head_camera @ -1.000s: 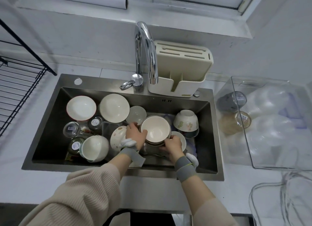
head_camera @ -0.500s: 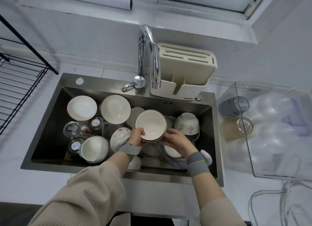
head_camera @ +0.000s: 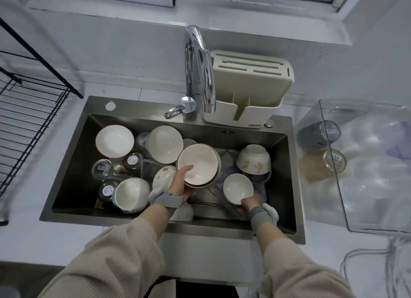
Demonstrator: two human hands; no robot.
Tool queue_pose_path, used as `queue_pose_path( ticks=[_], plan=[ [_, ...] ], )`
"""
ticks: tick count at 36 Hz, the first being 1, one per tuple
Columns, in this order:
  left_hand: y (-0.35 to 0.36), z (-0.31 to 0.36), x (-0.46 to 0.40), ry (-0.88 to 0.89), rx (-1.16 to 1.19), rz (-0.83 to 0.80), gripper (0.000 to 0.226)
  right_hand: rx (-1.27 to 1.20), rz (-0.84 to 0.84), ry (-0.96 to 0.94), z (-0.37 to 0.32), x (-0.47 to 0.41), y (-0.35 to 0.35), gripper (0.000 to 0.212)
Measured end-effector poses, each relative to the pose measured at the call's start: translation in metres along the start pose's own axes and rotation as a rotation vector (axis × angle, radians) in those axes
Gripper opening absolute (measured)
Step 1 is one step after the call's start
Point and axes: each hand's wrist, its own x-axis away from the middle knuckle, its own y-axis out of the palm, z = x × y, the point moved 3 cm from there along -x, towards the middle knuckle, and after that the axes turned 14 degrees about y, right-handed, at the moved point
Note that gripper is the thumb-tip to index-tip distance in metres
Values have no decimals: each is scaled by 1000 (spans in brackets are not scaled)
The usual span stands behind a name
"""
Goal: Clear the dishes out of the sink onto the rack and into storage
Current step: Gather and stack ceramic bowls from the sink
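Rack (head_camera: 26, 124) waits off the counter's left edge, nothing on it that I can see. In the sink (head_camera: 73, 164), jars and white bowls crowd the left half. My left hand (head_camera: 181, 184) now carries the stacked bowls (head_camera: 198, 164) alone, thumb over the rim, lifted since a moment ago. My right hand (head_camera: 250, 203) has let go of them and pinches a small white bowl (head_camera: 237, 187) near the front edge. Two loads are coming out together.

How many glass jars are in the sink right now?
4 jars: back jar behind the rest, middle jar, left jar, front jar beside the tilted white bowl. More may hide under the dishes.
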Motion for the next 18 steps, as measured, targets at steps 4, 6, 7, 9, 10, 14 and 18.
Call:
queue_pose_path(
  ticks=[4,6,7,9,10,14,18],
  plan=[
    [-1,-1,1,4,5,-28,47,-33,-18,-52,1,1,0,33],
    [-1,-1,1,5,0,-19,51,-46,-7,-49,1,2,-3,28],
    [0,-1,1,5,0,-15,52,-53,3,-49,1,1,-4,24],
    [1,-1,1,11,-1,-14,54,-58,8,-66,-1,5,-6,15],
    [1,-1,2,14,-2,-17,54,-48,18,-90,-2,7,-8,12],
    [6,0,3,33,-6,-47,56,-59,54,-246,-12,14,-15,24],
    [9,0,5,63,-14,-56,59,-124,61,-371,-30,31,-22,30]
  ],
)
